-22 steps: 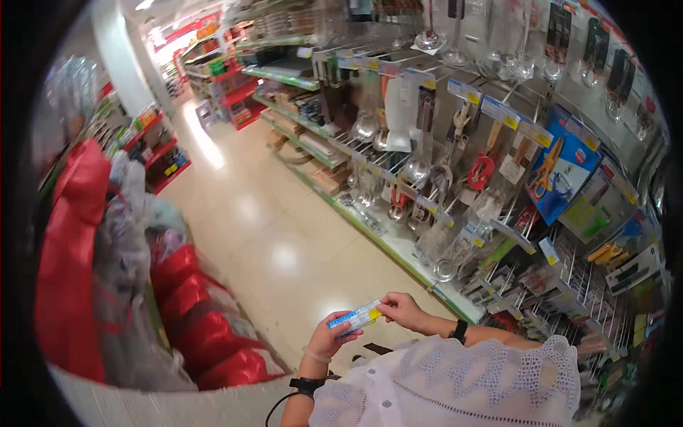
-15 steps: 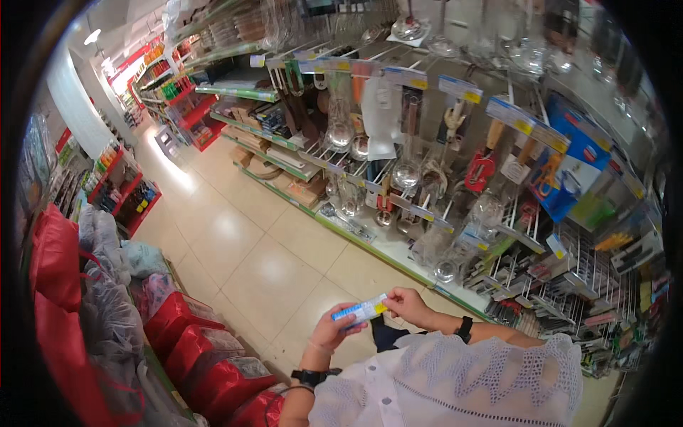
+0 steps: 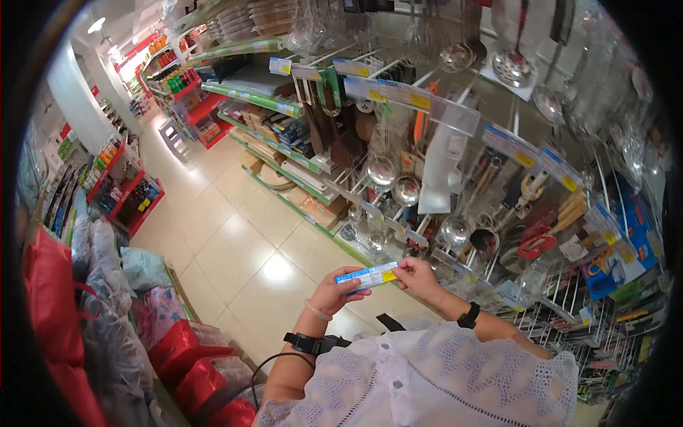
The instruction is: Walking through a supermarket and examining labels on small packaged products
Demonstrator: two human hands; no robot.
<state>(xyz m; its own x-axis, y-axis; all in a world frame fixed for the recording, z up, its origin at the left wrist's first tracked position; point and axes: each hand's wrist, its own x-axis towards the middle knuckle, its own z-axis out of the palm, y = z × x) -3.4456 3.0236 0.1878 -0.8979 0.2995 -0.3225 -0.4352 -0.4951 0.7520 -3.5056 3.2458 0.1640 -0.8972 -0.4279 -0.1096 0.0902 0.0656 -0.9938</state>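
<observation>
A slim blue, white and yellow price tag [image 3: 368, 276] is stretched between my two hands above the aisle. My left hand [image 3: 337, 293] grips its blue end, thumb on top. At the yellow end, my right hand [image 3: 420, 279] pinches the corner between thumb and fingers. Similar tags, such as a blue and yellow price label [image 3: 402, 94], sit on the hook fronts of the rack ahead. Beyond my right hand hang several metal ladles [image 3: 455, 231] and a white packaged item [image 3: 442, 171].
Packed hooks of utensils line the right side, with a blue-backed scissors pack [image 3: 617, 260] near my right arm. Shelves with wooden boards [image 3: 313, 208] stand ahead. Red bags [image 3: 181, 349] and plastic-wrapped bundles [image 3: 107, 306] fill the left side. Tiled floor [image 3: 242, 249] runs between.
Both hands have come up a little in the picture with the price tag, which lies more level. The utensil rack now appears closer and larger.
</observation>
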